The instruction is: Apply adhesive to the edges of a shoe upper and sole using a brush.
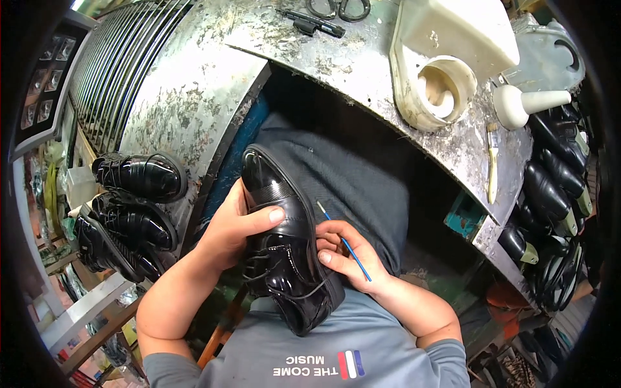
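Observation:
A glossy black lace-up shoe (pixel 286 229) lies over my lap, its toe pointing away from me and its sole edge along the right. My left hand (pixel 229 229) grips it from the left side, the thumb pressed across the upper just behind the textured band. On the right, my right hand (pixel 352 255) is closed around a thin blue-handled brush (pixel 358 262) with a pale tip. The curled fingers of that hand rest near the shoe's sole edge; whether they touch it is hard to tell.
Several finished black shoes (pixel 139 178) are stacked at the left. The stained metal bench (pixel 310 55) carries a white glue pot (pixel 404 90), a white bottle (pixel 517 107), a flat brush (pixel 493 161), scissors (pixel 352 11) and a black pen-like tool (pixel 317 24). More black shoes (pixel 546 191) crowd the right edge.

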